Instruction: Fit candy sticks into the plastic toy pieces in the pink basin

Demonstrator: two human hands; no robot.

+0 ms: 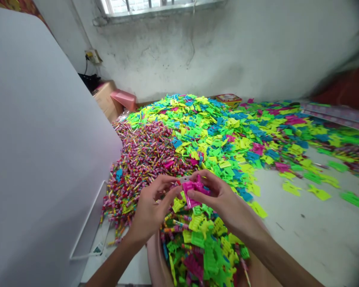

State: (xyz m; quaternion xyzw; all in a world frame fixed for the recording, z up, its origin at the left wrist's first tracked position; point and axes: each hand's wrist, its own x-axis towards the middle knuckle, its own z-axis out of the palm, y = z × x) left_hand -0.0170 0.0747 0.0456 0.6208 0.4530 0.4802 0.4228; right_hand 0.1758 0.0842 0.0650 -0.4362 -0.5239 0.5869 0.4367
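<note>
Both my hands meet over a pink basin [155, 255] heaped with small plastic pieces. My right hand [221, 199] pinches a pink plastic piece [193, 190] between thumb and fingers. My left hand [151, 207] closes its fingertips on the left end of the same piece, where a small white bit [184, 179] shows. Green and yellow pieces [208, 243] and a few striped sticks fill the basin below my hands.
A big heap of striped candy sticks [143, 159] and a wide spread of green, yellow, blue and pink plastic pieces [227, 135] cover the floor ahead. A white panel [42, 139] stands at left. Cardboard box [106, 99] and pink container [124, 99] sit by the wall.
</note>
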